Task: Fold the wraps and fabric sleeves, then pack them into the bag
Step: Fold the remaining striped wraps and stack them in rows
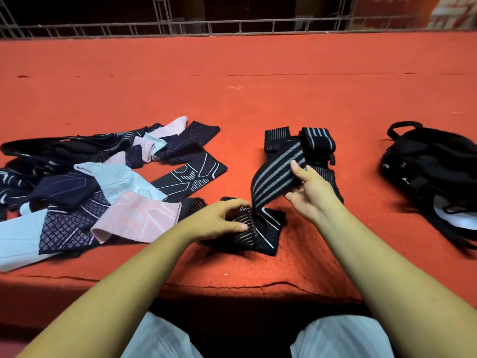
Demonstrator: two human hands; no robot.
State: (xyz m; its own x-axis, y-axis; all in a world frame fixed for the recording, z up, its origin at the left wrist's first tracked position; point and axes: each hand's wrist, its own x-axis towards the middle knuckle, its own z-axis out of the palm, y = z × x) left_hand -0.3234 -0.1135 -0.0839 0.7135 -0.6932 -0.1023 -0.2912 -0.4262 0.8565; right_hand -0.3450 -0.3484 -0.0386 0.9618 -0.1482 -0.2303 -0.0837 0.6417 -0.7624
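A black wrap with grey stripes (277, 174) rises from the red table, and my right hand (307, 189) pinches its upper end between thumb and fingers. My left hand (222, 222) holds the wrap's lower folded part (260, 232) against the table with curled fingers. Behind them lie folded black wraps (277, 138) and a rolled striped wrap (318, 142). A loose heap of navy, pink and pale blue fabric sleeves (103, 187) spreads over the left side. The black bag (433, 169) lies at the right.
The red cloth-covered table (232, 86) stretches far back to a metal grille (232, 25). Its front edge runs just above my knees. The bag's straps trail toward the right front corner.
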